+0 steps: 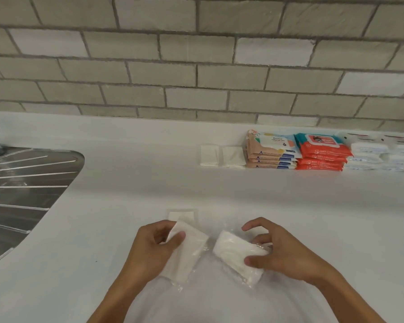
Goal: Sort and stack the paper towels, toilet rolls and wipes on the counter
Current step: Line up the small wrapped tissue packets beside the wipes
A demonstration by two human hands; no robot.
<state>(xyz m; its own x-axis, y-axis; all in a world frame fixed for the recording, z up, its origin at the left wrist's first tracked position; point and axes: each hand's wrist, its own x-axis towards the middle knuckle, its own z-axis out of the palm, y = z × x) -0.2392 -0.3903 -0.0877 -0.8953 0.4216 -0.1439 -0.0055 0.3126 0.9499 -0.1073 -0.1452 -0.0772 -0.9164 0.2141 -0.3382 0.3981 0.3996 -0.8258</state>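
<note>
A steel drainboard (21, 183) bounds the white counter (103, 229) at left. Near the front edge, the left hand (149, 248) curls thumb and fingers round a clear-wrapped white tissue pack (189, 252). Just beside it, the right hand (282, 250) pinches a second wrapped pack (236, 252). Along the wall stand two napkin piles (209, 155), stacked peach wipes packs (272, 150) with a label too blurred to read, orange packs (322, 152) marked "BABY" and "60", then white packs (369, 155).

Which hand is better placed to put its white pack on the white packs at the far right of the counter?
Probably the right hand: it grips a wrapped pack and is on the same side as the white packs. The left hand, holding its own bundle, would have to cross over it.
</note>
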